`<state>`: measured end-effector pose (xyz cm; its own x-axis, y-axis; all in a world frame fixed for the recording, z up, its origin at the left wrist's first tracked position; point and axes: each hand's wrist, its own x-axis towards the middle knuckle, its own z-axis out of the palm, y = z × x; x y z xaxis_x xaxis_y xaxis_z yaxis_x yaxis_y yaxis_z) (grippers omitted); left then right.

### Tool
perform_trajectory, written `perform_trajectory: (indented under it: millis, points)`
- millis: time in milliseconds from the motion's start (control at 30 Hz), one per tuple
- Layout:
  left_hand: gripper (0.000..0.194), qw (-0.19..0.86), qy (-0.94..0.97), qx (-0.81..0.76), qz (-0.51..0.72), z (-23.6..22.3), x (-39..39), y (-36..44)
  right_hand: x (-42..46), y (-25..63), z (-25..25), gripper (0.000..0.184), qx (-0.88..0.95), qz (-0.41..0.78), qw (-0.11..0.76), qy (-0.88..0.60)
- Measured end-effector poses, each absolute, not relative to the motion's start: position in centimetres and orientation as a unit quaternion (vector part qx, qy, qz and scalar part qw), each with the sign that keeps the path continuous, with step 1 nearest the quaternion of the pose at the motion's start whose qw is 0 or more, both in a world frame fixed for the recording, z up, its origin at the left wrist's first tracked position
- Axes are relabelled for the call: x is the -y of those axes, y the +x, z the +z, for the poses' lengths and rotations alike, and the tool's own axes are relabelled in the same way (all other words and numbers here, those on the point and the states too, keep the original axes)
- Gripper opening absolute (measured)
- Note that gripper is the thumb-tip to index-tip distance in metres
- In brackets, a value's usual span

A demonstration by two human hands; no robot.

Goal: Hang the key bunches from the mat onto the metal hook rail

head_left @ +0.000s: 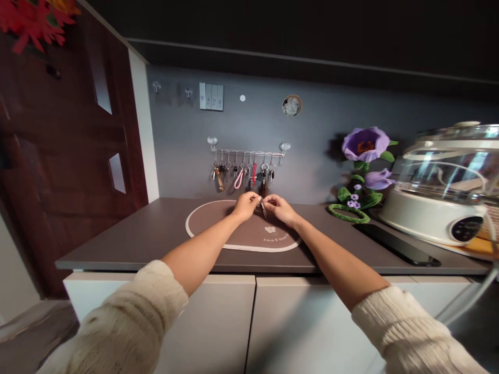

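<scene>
Above a brown oval mat [210, 223] with a pale rim, my two hands meet over the countertop. My left hand [246, 205] pinches a small key ring [261, 200] between thumb and fingers. From the other side, my right hand [281, 208] closes its fingertips on the same ring. Metal keys [264, 210] hang down from it between the hands. Behind them, a wall rack [248, 152] carries several hooks with key bunches, among them a pink loop [238, 179] and a red strap [254, 173].
On the right stand purple artificial flowers [365, 144] with a green ring base, a black phone [397, 244] lying flat, and a white steamer-like appliance [424, 213] with a clear cover. A dark cabinet [312, 31] overhangs the counter [156, 234]. A reddish-brown door [66, 156] is at left.
</scene>
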<state>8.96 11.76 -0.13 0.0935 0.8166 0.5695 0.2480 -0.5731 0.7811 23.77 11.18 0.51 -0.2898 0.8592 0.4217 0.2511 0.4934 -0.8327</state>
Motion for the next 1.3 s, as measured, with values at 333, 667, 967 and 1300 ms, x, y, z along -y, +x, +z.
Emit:
perform_trajectory:
  millis: [333,667,967,1300]
  points:
    - [0.019,0.185,0.717,-0.379,0.555,-0.1,-11.8,9.0,-11.2,23.6,0.4,0.028,0.701,0.362,0.492,-0.367]
    - [0.023,0.123,0.728,-0.382,0.556,-0.2,-11.4,9.1,-11.9,24.1,-0.2,0.029,0.695,0.345,0.522,-0.355]
    - [0.024,0.074,0.752,-0.415,0.507,-0.9,-11.6,9.1,-12.8,24.7,1.5,0.026,0.646,0.292,0.603,-0.366]
    - [0.025,0.074,0.769,-0.438,0.460,-1.5,-12.1,9.5,-15.2,25.8,8.1,0.014,0.590,0.316,0.627,-0.399]
